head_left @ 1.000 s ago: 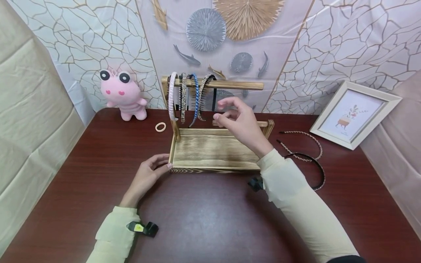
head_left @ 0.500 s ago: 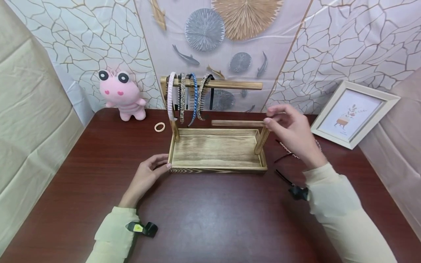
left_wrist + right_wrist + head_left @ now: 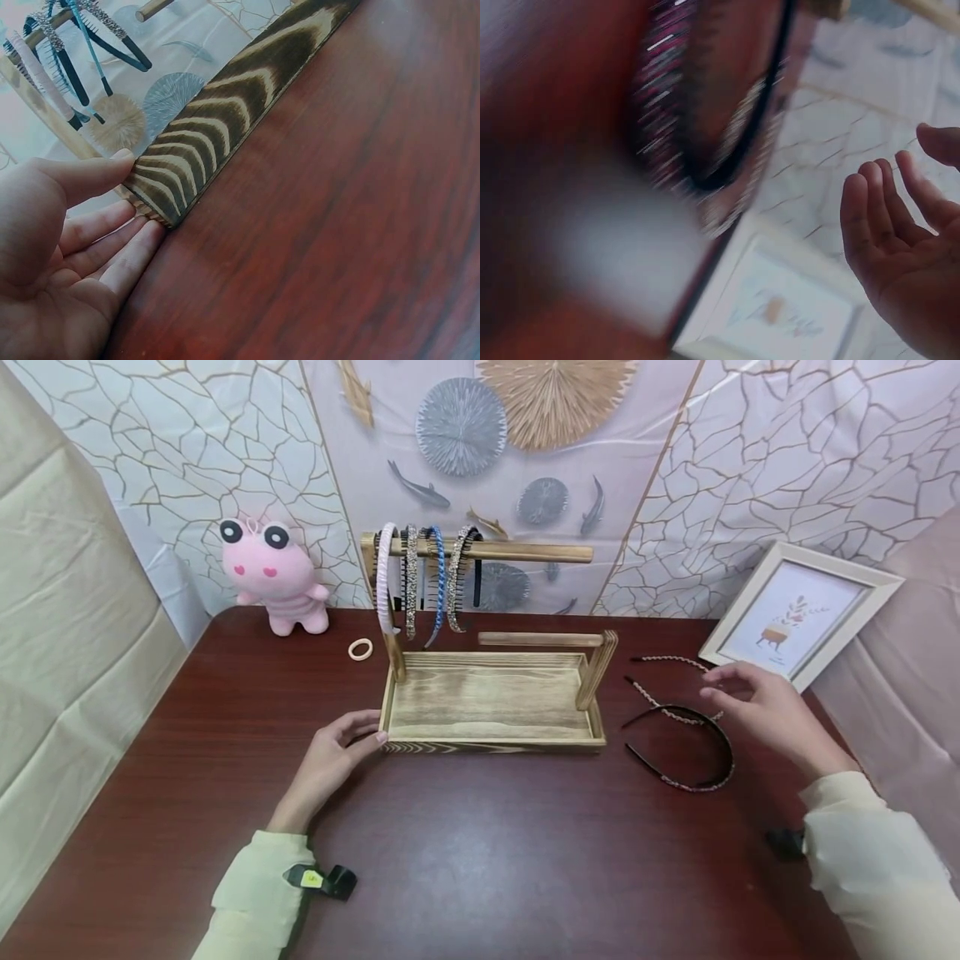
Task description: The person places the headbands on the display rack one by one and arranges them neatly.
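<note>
My left hand (image 3: 339, 750) holds the front left corner of a wooden headband rack (image 3: 487, 745), thumb on the rim and fingers against the end wall in the left wrist view. On its upper bar (image 3: 532, 552) hang several headbands, among them a pink one (image 3: 384, 581), a blue one (image 3: 439, 581) and glittery ones. My right hand (image 3: 776, 710), fingers relaxed and nothing in them, hovers just right of two headbands lying on the table: a dark one (image 3: 731, 756) and a thin beaded one (image 3: 645, 694). The right wrist view shows the dark headband (image 3: 656, 97) blurred.
A pink plush toy (image 3: 273, 572) stands at the back left, near a small pale ring (image 3: 360, 649). A framed picture (image 3: 840, 572) leans at the back right, just behind my right hand. The rack's shorter lower bar (image 3: 536, 639) juts leftward from its right post.
My right hand has moved from near the hanging headbands, past the lower bar, to the right above the headbands on the table. The left hand stays at the rack's corner.
</note>
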`<action>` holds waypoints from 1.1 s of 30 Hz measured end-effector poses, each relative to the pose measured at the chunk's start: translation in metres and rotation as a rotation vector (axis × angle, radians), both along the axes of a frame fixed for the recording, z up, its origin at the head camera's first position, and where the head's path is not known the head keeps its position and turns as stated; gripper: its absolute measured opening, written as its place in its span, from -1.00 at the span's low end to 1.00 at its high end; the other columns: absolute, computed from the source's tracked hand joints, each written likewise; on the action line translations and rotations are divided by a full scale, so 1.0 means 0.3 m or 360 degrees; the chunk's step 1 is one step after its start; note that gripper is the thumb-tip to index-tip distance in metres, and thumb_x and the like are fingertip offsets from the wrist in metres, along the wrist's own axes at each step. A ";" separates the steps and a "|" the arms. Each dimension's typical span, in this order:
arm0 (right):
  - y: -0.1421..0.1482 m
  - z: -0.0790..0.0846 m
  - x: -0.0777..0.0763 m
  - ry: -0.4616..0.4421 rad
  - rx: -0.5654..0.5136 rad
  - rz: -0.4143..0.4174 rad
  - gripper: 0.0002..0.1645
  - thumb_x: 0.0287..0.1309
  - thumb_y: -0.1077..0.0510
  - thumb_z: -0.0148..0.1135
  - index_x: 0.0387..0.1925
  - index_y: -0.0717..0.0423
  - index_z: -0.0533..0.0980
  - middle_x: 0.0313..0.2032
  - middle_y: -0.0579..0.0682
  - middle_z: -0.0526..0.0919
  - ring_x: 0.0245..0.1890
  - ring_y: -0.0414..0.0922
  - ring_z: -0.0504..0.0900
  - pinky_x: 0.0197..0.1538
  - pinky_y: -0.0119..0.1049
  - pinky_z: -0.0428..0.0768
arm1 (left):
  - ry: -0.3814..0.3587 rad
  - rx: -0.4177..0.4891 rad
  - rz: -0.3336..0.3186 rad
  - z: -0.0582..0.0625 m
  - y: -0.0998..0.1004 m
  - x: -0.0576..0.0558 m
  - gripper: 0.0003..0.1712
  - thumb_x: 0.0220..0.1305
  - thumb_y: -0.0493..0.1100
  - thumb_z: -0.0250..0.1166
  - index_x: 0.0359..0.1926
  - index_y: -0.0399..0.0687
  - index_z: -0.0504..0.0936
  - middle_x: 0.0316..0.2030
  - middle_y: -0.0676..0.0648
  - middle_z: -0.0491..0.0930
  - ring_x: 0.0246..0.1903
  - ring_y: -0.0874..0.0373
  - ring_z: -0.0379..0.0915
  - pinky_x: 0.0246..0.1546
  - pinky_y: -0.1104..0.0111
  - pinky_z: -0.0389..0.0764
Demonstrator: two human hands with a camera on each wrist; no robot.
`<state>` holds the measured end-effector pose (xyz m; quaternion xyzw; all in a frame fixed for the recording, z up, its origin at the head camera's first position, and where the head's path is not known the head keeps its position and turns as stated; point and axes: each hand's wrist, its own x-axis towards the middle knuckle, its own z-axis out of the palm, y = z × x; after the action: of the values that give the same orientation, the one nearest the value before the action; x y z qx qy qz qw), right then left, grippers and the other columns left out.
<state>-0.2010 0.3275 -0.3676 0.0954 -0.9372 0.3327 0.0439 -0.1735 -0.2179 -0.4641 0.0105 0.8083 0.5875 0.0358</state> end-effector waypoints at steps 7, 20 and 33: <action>0.104 -0.069 0.034 -0.0102 0.0185 0.0092 -0.75 0.29 0.24 0.26 -0.05 0.29 0.57 -0.23 0.21 0.73 -0.34 -0.55 0.55 -0.28 -0.67 0.41 | 0.0001 0.0019 -0.0005 0.007 0.000 0.004 -0.46 0.30 -0.07 0.38 0.23 -0.18 0.53 0.14 -0.18 0.60 0.15 0.03 0.51 -0.04 0.55 0.50; 0.176 -0.173 0.042 0.0064 0.0216 0.0369 -0.60 -0.03 0.61 0.27 -0.11 0.32 0.59 -0.31 0.10 0.68 -0.33 -0.41 0.60 -0.26 -0.64 0.48 | -0.0011 0.0012 -0.0007 0.005 0.001 0.006 -0.44 0.29 -0.03 0.38 0.24 -0.16 0.52 0.15 -0.18 0.59 0.17 0.04 0.49 -0.02 0.56 0.47; 0.172 -0.194 0.028 0.0326 0.0405 0.0443 -0.46 -0.25 0.66 0.34 -0.19 0.16 0.65 -0.32 0.03 0.71 -0.34 -0.40 0.59 -0.24 -0.67 0.44 | -0.0009 0.0010 -0.0007 0.006 -0.001 0.004 -0.44 0.28 -0.03 0.39 0.24 -0.14 0.53 0.15 -0.17 0.59 0.16 0.06 0.50 -0.03 0.55 0.48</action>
<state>-0.1927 0.3792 -0.4257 0.2621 -0.9400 0.2031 0.0802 -0.1723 -0.2182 -0.4623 0.0106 0.8064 0.5900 0.0393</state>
